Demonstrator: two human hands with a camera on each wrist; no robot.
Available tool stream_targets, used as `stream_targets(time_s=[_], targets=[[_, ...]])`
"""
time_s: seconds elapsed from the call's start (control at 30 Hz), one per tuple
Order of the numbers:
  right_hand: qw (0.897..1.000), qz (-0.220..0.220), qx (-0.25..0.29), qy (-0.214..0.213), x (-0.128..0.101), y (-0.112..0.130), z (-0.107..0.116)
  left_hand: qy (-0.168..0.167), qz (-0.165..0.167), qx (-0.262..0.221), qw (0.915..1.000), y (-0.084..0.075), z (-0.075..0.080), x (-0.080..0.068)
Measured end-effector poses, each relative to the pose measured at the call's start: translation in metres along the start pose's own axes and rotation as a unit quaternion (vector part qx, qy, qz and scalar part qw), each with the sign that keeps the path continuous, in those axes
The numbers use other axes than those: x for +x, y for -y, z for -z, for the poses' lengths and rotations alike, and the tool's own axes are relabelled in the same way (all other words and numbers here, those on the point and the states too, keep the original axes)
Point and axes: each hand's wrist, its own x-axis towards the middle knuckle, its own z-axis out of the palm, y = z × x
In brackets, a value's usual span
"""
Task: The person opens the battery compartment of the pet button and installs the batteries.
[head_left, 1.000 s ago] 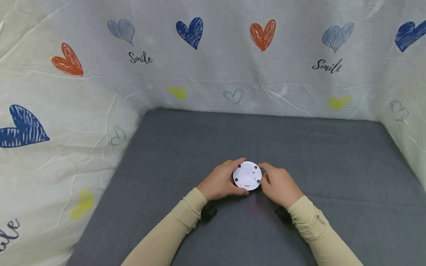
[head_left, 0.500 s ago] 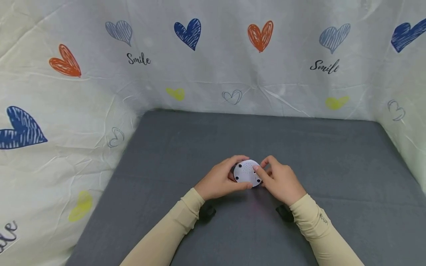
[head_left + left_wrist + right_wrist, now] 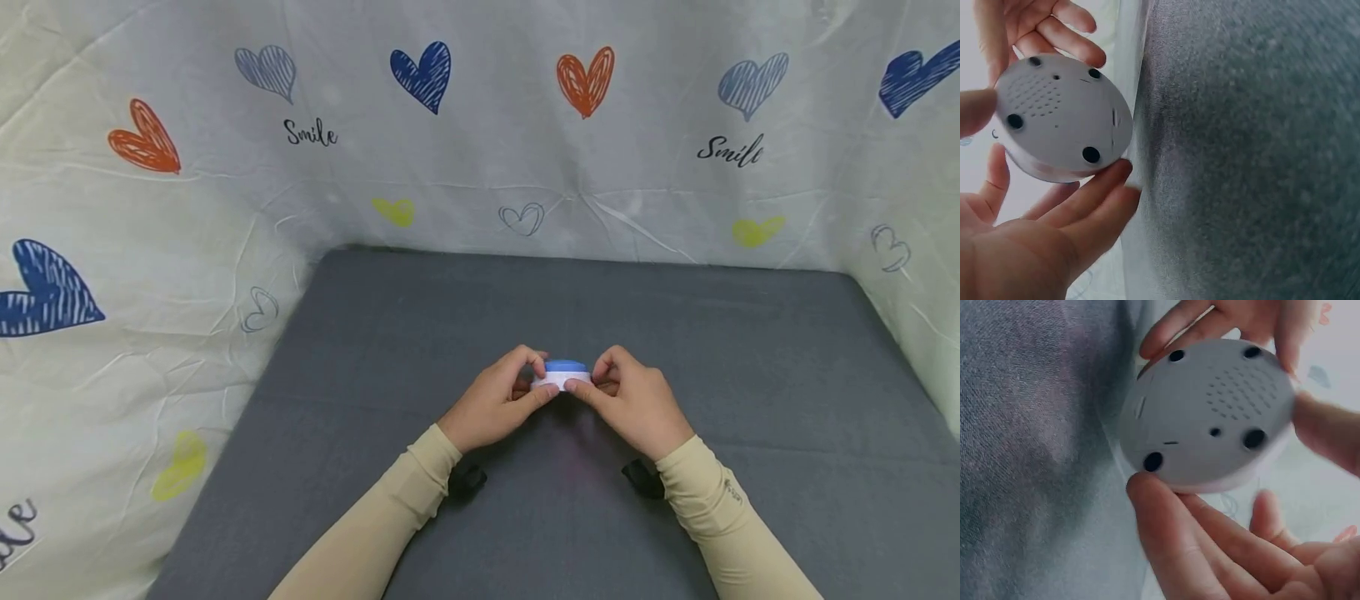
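Held just above the grey felt-covered counter [image 3: 675, 333], near its middle and toward the 6 o'clock edge in the head view: a small round white plastic device with a blue top [image 3: 562, 374], pinched between both hands. Left hand [image 3: 495, 406] at the device's 9 o'clock, fingers [image 3: 1094, 200] curled under and round the rim; right hand [image 3: 633, 406] at 3 o'clock, thumb and fingers [image 3: 1166, 519] clamped on the opposite rim. Gripped by the edges only, likely so that neither face is covered and the disc can be turned freely between the fingertips. Seen edge-on from the head camera, blue face up and white band below; seen from the wrist cameras, the pale underside [image 3: 1210, 412] with black rubber feet [image 3: 1153, 462], a patch of small speaker-like holes [image 3: 1038, 94] and a slot in the rim. Raised off the cloth, probably to keep the underside reachable; whether anything on the blue face is being pressed cannot be told, since the fingers hide it. Around the counter, a white crinkled sheet printed with coloured hearts and the word "Smile" [image 3: 480, 167], standing as a backdrop at 9, 12 and 3 o'clock. Beige sleeves [image 3: 390, 517] down to both wrists, with a black wrist-worn mount [image 3: 467, 481] beneath each.
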Motion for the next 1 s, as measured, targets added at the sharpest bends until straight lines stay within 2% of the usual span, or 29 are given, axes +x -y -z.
stream_targets(time_s=[0.1,0.23,0.53,0.8,0.9,1.0], targets=[[1.0,-0.004,0.005,0.018,0.001,0.0,0.001,0.005,0.002,0.001,1.0,0.001,0.001,-0.001],[0.999,0.015,-0.026,0.031,0.002,-0.001,-0.005,0.008,0.006,0.043,0.999,0.002,-0.001,-0.001],[0.99,0.071,-0.121,0.0,-0.003,0.0,-0.026,0.041,0.023,0.146,0.9882,0.001,-0.009,-0.003],[0.985,0.075,-0.153,0.0,-0.006,-0.003,-0.036,0.067,0.026,0.2,0.9771,0.007,-0.015,-0.001],[0.987,0.066,-0.144,0.008,-0.008,-0.009,-0.036,0.061,0.027,0.205,0.9764,0.009,-0.015,-0.006],[0.985,0.065,-0.157,-0.008,-0.012,-0.017,-0.03,0.03,0.032,0.227,0.9728,0.009,-0.008,-0.016]])
